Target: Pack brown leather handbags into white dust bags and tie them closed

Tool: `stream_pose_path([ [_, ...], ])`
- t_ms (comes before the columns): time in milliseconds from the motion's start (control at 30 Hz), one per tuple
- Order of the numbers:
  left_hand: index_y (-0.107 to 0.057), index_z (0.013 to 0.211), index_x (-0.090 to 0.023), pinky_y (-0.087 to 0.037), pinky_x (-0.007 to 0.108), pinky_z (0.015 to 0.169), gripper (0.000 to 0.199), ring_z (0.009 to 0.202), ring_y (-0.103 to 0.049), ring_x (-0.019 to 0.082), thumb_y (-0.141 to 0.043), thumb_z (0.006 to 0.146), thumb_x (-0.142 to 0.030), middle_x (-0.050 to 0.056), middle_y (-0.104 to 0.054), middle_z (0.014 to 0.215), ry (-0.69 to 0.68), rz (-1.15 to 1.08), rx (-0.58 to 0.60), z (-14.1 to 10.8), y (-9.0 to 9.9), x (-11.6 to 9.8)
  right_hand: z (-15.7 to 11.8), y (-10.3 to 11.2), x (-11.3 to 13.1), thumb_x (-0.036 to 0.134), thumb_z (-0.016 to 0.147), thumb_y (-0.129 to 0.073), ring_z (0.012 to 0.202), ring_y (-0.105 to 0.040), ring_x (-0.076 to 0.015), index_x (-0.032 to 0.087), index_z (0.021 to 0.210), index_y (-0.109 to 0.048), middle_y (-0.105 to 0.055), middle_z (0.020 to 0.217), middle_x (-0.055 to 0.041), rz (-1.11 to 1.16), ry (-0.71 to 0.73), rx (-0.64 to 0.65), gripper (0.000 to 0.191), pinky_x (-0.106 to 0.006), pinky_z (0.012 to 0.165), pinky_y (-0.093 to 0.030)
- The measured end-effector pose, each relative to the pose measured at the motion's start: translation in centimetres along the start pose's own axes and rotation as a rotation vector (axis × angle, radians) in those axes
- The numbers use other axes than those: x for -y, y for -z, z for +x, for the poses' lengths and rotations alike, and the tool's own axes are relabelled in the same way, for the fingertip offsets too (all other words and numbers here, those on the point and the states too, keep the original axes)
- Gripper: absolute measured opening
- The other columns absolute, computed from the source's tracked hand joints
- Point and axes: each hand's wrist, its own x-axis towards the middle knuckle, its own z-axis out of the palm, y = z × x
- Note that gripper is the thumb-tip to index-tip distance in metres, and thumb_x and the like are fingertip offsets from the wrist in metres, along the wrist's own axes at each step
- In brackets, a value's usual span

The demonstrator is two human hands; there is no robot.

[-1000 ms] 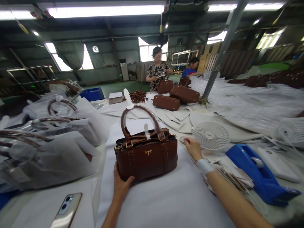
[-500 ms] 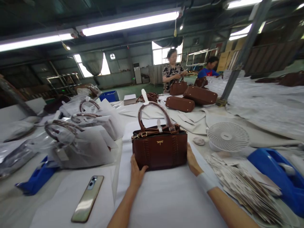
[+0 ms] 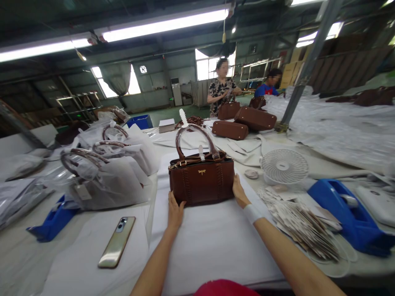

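A brown leather handbag (image 3: pixel 202 185) with a gold dragonfly emblem stands upright on white paper (image 3: pixel 210 242) in front of me. Its handle (image 3: pixel 197 129) arches up, wrapped in clear film, and a white plastic strip (image 3: pixel 183 117) sticks up from it. My left hand (image 3: pixel 175 210) grips the bag's lower left corner, thumb across the front. On the opposite side, my right hand (image 3: pixel 240 191) presses against the lower right end, its fingers partly hidden behind the bag. A white band circles my right wrist.
Wrapped handbags (image 3: pixel 108 183) stand at left, near a blue tape dispenser (image 3: pixel 52 220) and a phone (image 3: pixel 117 242). To the right are a white fan (image 3: pixel 284 165), a pile of tags (image 3: pixel 305 230) and another blue dispenser (image 3: pixel 348 213). Brown bags (image 3: pixel 230 129) lie beyond, near two people.
The view has tilted and shifted a little, so the bag and both hands appear slightly higher and further left. Both hands remain on the bag's sides. Red cloth now shows at the bottom edge.
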Motion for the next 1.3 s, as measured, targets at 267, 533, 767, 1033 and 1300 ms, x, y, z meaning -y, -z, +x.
stream_pose_path([
  [267, -0.026, 0.147, -0.018, -0.031, 0.053, 0.119, 0.071, 0.142, -0.036, 0.03, -0.059, 0.088, -0.04, 0.018, -0.038, 0.148, -0.023, 0.015, -0.029, -0.2, 0.5, 0.4, -11.9, 6.7, 2.6, 0.076, 0.088, -0.039, 0.149, -0.018, -0.0387, 0.033, 0.15, -0.039, -0.036, 0.158, -0.0059, -0.335, 0.232, 0.225, 0.076, -0.069, 0.117, -0.005],
  [533, -0.027, 0.146, -0.019, -0.03, 0.051, 0.12, 0.071, 0.141, -0.037, 0.029, -0.061, 0.087, -0.041, 0.016, -0.039, 0.148, 0.001, 0.01, -0.021, -0.1, 0.9, -0.1, -23.8, 11.6, 0.8, 0.056, 0.097, -0.047, 0.142, -0.027, -0.0492, 0.042, 0.154, -0.021, -0.032, 0.16, -0.0054, -0.78, 0.866, 0.679, 0.065, -0.085, 0.099, -0.022],
  [767, -0.022, 0.149, -0.02, -0.031, 0.055, 0.118, 0.071, 0.144, -0.034, 0.03, -0.055, 0.09, -0.043, 0.018, -0.035, 0.151, 0.064, 0.001, -0.041, -1.0, 3.1, -3.4, -21.4, 7.7, 1.2, 0.047, 0.093, -0.058, 0.136, -0.041, -0.0452, 0.036, 0.15, -0.038, -0.046, 0.152, -0.0101, -0.772, 0.901, 0.511, 0.061, -0.079, 0.102, -0.026],
  [1033, -0.044, 0.14, -0.029, -0.04, 0.053, 0.113, 0.071, 0.133, -0.047, 0.03, -0.074, 0.078, -0.044, 0.01, -0.053, 0.142, -0.083, 0.063, 0.397, -9.1, 7.4, -11.6, -19.8, 6.2, 0.0, 0.009, 0.096, -0.046, 0.115, -0.064, -0.0331, 0.021, 0.103, -0.067, -0.073, 0.117, -0.0095, -0.641, 0.983, 0.363, 0.026, -0.072, 0.108, -0.023],
  [1300, -0.036, 0.147, -0.034, -0.035, 0.064, 0.11, 0.081, 0.127, -0.05, 0.035, -0.071, 0.076, -0.017, 0.012, -0.055, 0.138, -0.341, 0.51, 0.515, -9.9, 5.8, -15.5, -15.8, 7.0, 6.8, 0.014, 0.1, -0.046, 0.101, -0.071, -0.021, 0.018, 0.102, -0.059, -0.075, 0.097, -0.0071, -0.405, 1.009, 0.144, 0.015, -0.056, 0.118, -0.018],
])
